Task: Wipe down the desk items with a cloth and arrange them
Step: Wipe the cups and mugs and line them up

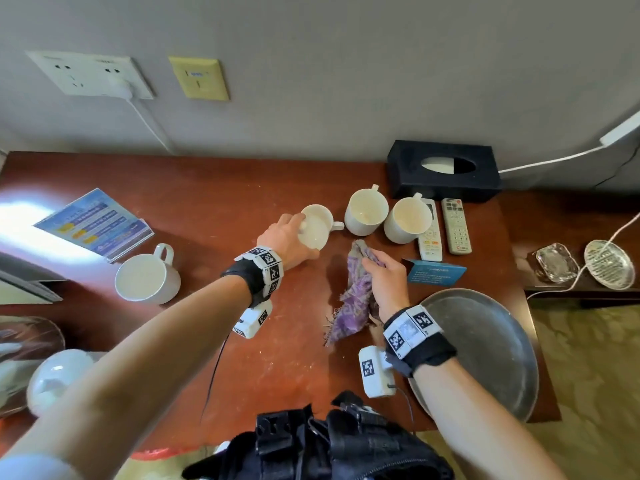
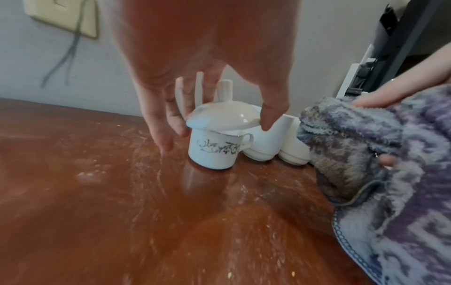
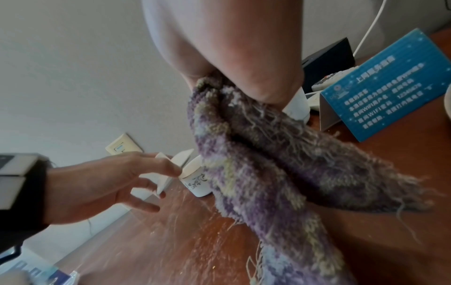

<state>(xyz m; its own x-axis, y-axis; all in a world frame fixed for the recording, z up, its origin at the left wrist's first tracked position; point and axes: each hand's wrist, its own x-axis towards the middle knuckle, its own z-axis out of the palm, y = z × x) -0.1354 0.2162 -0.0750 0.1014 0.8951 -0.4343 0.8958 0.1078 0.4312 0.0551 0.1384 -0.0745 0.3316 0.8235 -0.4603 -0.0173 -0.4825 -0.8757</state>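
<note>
Purple cloth (image 1: 353, 299): bunched in right hand (image 1: 388, 282), hanging onto desk (image 1: 207, 188).
Left hand (image 1: 287, 240): pinching white lid (image 2: 219, 117) over floral cup (image 2: 214, 150), pattern showing only in wrist views.
Blue card (image 3: 388, 86): reading "WIFI".

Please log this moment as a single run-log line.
left hand: holds lid on patterned cup | right hand: grips purple cloth | desk: dusty | step: wiping unfinished

Cloth (image 1: 353, 299): purple and pale lavender weave, blue dotted border. Cup (image 2: 214, 149): white, grey floral scroll. Lid (image 2: 219, 117): white. Mugs (image 1: 365, 211): white, cream inside. Desk (image 1: 207, 188): reddish-brown. Tissue box (image 1: 443, 171): black. Card (image 1: 434, 271): blue, white print. Tray (image 1: 485, 341): grey metal.
</note>
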